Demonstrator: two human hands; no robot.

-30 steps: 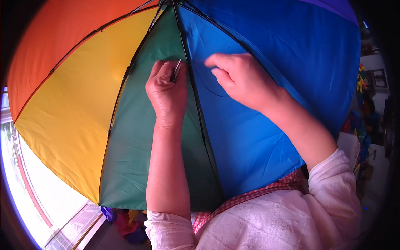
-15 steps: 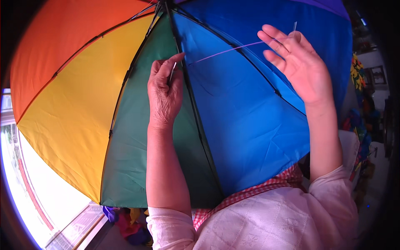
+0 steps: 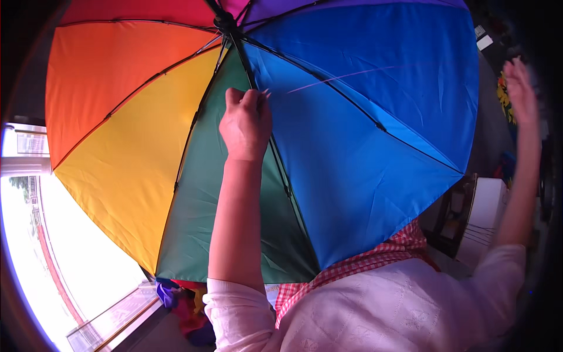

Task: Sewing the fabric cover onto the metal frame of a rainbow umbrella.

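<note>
An open rainbow umbrella point(image 3: 193, 170) fills most of the view, its inside facing me. My left hand point(image 3: 246, 132) is closed, its fingertips pinching at the black rib point(image 3: 283, 170) between the green and light-blue panels. What lies inside the fist is hidden. From near those fingertips a thin purple thread point(image 3: 331, 78) runs right across the blue panels and fades from sight. Out past the umbrella's right edge, my right hand point(image 3: 521, 94) is raised and smeared by motion. The thread points towards it; a slim needle seen in its fingers earlier does not show now.
The black umbrella hub point(image 3: 226, 22) is at the top, with ribs spreading from it. A bright window point(image 3: 64, 217) lies at the left. Colourful cloth point(image 3: 187, 311) is heaped below the green panel. A white box point(image 3: 481, 220) stands at the lower right.
My right hand has swung outwards to the right, drawing the thread out longer. My left hand has turned its back towards me and closed at the rib. The umbrella has shifted slightly in view.
</note>
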